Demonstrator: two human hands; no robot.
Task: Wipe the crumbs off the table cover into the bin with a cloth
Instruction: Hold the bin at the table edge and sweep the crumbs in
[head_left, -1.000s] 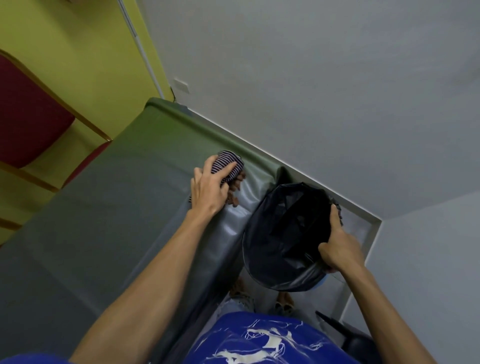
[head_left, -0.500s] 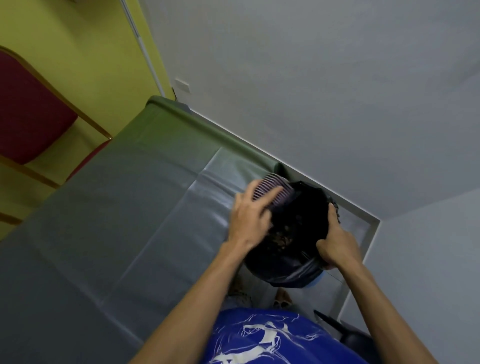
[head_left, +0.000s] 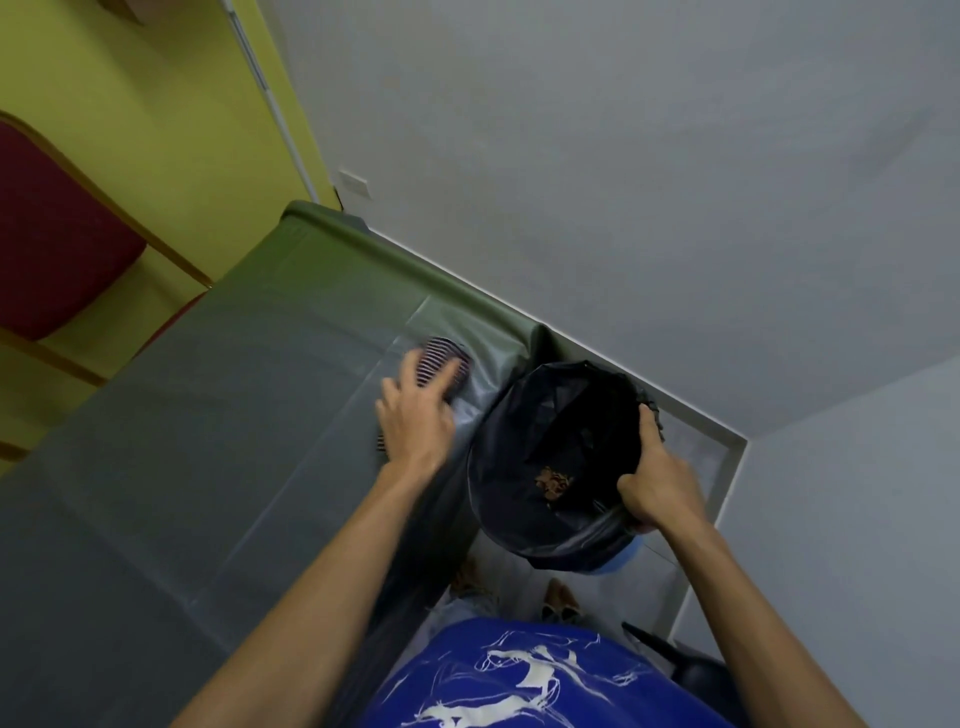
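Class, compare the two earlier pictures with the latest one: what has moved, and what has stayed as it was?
The left hand with the striped cloth swept the crumbs over the table cover's edge into the bin, then drew back onto the cover. The crumbs now lie in the black liner. The right hand kept its grip on the bin's rim; the bin barely shifted.

One head view looks steeply down, tilted. The counter (head_left: 218, 415) lies left, the bin (head_left: 550, 457) right, both close.
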